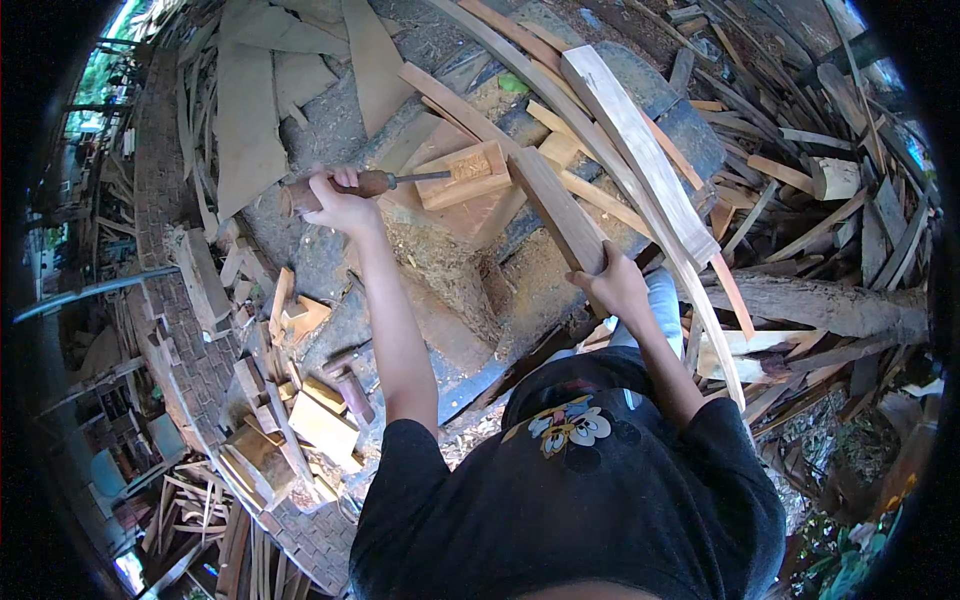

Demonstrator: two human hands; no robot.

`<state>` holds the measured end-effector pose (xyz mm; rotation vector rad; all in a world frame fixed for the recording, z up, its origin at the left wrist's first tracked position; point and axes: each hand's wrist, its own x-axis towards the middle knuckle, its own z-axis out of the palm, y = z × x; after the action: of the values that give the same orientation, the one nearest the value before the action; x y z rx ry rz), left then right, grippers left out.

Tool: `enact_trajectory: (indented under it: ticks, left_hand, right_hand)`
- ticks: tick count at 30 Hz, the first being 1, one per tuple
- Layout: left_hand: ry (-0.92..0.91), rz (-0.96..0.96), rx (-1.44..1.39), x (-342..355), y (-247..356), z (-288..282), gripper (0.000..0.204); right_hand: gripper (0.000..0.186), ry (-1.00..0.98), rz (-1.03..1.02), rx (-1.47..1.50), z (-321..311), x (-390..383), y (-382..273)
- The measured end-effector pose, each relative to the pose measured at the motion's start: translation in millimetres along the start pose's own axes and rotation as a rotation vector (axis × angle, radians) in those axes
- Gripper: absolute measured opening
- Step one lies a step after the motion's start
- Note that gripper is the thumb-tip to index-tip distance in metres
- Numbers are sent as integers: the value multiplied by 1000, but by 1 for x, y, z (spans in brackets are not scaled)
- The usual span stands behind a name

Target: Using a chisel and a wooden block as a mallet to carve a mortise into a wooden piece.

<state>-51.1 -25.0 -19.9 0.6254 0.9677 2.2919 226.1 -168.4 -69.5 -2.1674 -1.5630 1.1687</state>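
Observation:
My left hand (pixel 343 203) is closed around the thick wooden handle of a chisel (pixel 374 184). The chisel's metal shank points right, its end over or against a small light wooden block (pixel 478 172) with a carved top; contact cannot be told. The block rests on a flat brown board (pixel 490 215) on top of a rough wooden stump (pixel 445 265). My right hand (pixel 617 287) grips the near end of a long squared wooden bar (pixel 562 212), thumb on one side. The bar's far end touches or lies close to the block's right side.
A long pale beam (pixel 640 150) and a thin curved strip (pixel 600 140) lie to the right. A wooden mallet (pixel 350 385) and offcuts (pixel 325 425) sit at the lower left. Flat sheets (pixel 250 110) lie at the far left, and scrap wood (pixel 800 180) piles up on the right.

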Motion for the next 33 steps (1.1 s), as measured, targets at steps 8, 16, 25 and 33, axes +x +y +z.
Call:
enact_trajectory:
  ticks: [8,16,25,33]
  left_hand:
    - [-15,7,-15,5,-3,-3,5]
    - [-119,-46,-78,7,-2,-1,5]
    - [-215,-54,39,24,-12,8,9]
    - [-47,69,196,16,-14,29,10]
  right_hand:
    - [59,-22,9,12,-2,1,-2]
    - [71,-70,38,-6,-4,2,-5]
    - [65,-41,18,-17,0,-1,-3]
    - [58,-12,0,-14,3,2,1]
